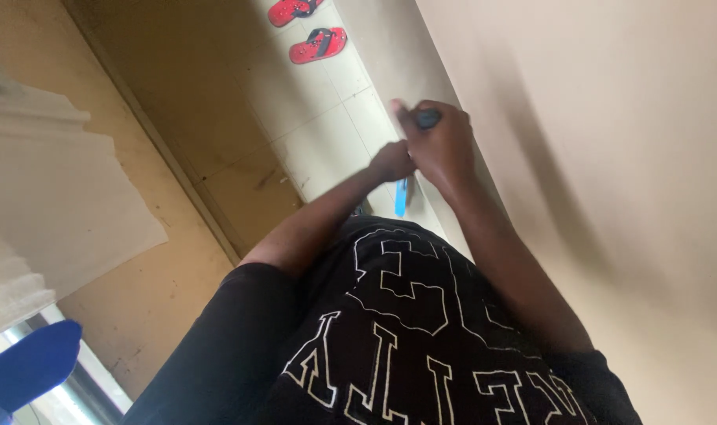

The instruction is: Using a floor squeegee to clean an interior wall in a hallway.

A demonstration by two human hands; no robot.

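My right hand [445, 145] fists tight around a dark tool handle [427, 119] at upper centre against the beige wall [610, 157], my left hand [391, 161] closing beside it, seemingly steadying a blue strip [401, 198].

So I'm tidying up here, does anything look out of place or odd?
The two red sandals lie apart on the tiled floor, not paired. A blue strip hangs below the hands; what it is cannot be told.
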